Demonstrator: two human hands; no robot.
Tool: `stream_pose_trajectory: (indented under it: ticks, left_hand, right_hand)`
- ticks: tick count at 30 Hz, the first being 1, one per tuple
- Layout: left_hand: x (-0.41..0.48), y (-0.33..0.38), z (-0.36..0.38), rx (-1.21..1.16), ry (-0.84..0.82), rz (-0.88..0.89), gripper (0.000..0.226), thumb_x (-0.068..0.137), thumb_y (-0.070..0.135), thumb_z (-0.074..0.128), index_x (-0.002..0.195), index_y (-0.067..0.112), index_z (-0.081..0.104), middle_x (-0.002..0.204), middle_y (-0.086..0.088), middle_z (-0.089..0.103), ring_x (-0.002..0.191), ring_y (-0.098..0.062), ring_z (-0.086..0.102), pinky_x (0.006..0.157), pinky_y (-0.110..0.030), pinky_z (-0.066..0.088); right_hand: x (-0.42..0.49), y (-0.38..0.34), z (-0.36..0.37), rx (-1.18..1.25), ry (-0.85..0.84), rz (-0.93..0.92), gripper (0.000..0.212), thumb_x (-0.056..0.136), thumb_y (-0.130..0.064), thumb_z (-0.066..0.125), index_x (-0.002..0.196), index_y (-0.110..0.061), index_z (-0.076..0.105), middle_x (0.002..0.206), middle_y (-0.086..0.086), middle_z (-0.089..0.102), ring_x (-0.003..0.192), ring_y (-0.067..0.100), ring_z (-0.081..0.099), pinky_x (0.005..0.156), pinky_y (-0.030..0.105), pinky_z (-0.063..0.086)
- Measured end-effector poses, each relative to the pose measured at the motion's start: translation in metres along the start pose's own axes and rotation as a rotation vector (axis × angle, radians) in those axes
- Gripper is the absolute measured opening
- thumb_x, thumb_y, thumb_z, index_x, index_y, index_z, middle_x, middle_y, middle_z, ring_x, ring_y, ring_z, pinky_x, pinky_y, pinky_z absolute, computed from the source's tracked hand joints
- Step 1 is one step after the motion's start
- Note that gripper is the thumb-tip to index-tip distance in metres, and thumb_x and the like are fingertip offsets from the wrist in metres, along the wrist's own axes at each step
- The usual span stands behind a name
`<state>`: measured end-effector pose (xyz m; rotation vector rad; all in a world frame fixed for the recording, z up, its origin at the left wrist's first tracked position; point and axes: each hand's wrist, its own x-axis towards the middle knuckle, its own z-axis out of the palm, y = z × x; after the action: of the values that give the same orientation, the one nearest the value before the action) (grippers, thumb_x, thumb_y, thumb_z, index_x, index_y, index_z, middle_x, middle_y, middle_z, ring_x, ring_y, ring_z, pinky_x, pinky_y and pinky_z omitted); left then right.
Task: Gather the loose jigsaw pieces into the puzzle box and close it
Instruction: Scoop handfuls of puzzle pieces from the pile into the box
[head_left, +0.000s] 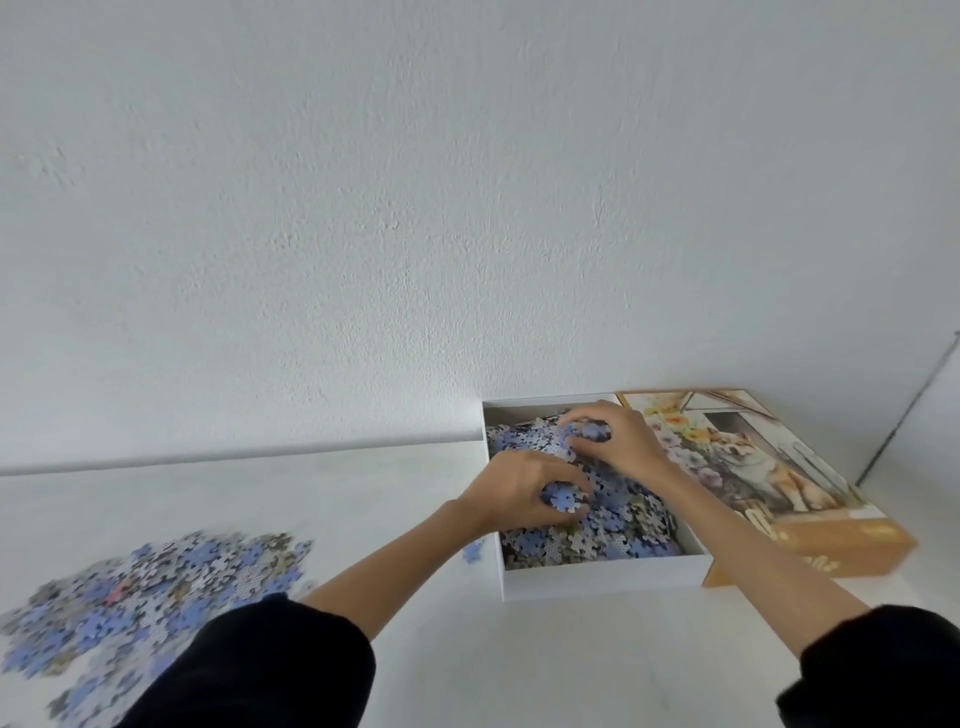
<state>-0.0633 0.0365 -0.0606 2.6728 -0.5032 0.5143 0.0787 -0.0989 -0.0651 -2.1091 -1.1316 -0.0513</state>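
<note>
Many pieces (156, 587) lie loose left of the box (597, 582), lid (779, 467) right.

- The table (415, 649) runs back to the wall (467, 208).
- The box (597, 582) sits on the table at the right, its far side against the wall.
- The lid (779, 467) lies right of the box, against it (whether one overlaps the other is unclear).
- A heap (623, 525) of pieces fills the box.
- The left hand (519, 491) is in the box on the heap, near the left side; the right hand (618, 439) is behind it, farther right; each has pieces in its fingers.
- One piece (474, 551) lies just left of the box.
- A loose pile (145, 587) lies on the table at the near left, well apart from the box.
</note>
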Motion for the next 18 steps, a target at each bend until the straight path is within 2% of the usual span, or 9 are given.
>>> stream_pose_trajectory:
  ticks: [3,7,10,14,18]
  left_hand:
    - [0.006,-0.008,0.007,0.026,-0.086,0.013,0.038,0.076,0.051,0.067,0.103,0.025,0.068,0.103,0.004,0.064,0.091,-0.013,0.059,0.063,-0.03,0.049]
    - [0.005,-0.013,0.011,0.028,-0.039,0.082,0.039,0.08,0.054,0.058,0.097,0.021,0.071,0.103,0.003,0.062,0.091,-0.012,0.056,0.071,-0.03,0.048]
    - [0.002,-0.011,0.017,-0.008,0.009,0.086,0.035,0.089,0.047,0.05,0.095,0.019,0.071,0.102,0.003,0.062,0.093,-0.012,0.053,0.081,-0.032,0.043]
    - [0.004,-0.008,0.023,-0.015,0.003,0.166,0.027,0.09,0.036,0.054,0.095,0.015,0.069,0.098,-0.003,0.058,0.091,-0.011,0.045,0.081,-0.021,0.035]
    - [0.01,-0.004,0.025,0.079,-0.108,0.146,0.037,0.088,0.051,0.043,0.091,0.015,0.054,0.099,-0.002,0.047,0.089,-0.012,0.035,0.08,-0.028,0.034]
  right_hand:
    - [0.002,0.012,0.005,0.047,0.029,0.001,0.025,0.073,-0.054,0.061,0.095,-0.042,0.064,0.097,-0.016,0.066,0.092,0.006,0.058,0.083,0.033,0.049]
    - [0.005,0.019,0.009,0.097,0.071,0.003,0.015,0.08,-0.043,0.061,0.094,-0.039,0.065,0.095,-0.021,0.065,0.091,-0.001,0.058,0.085,0.026,0.047]
    - [0.005,0.023,0.013,0.066,0.117,-0.004,0.025,0.085,-0.046,0.053,0.099,-0.031,0.067,0.098,-0.017,0.065,0.096,0.0,0.056,0.089,0.026,0.043]
    - [0.0,0.022,0.017,0.007,0.017,-0.029,0.041,0.086,-0.056,0.042,0.103,-0.028,0.067,0.102,-0.009,0.06,0.098,0.0,0.048,0.084,0.019,0.035]
    - [0.003,0.026,0.019,-0.058,0.023,-0.004,0.054,0.084,-0.057,0.032,0.105,-0.022,0.068,0.099,-0.003,0.058,0.097,0.01,0.049,0.088,0.019,0.029]
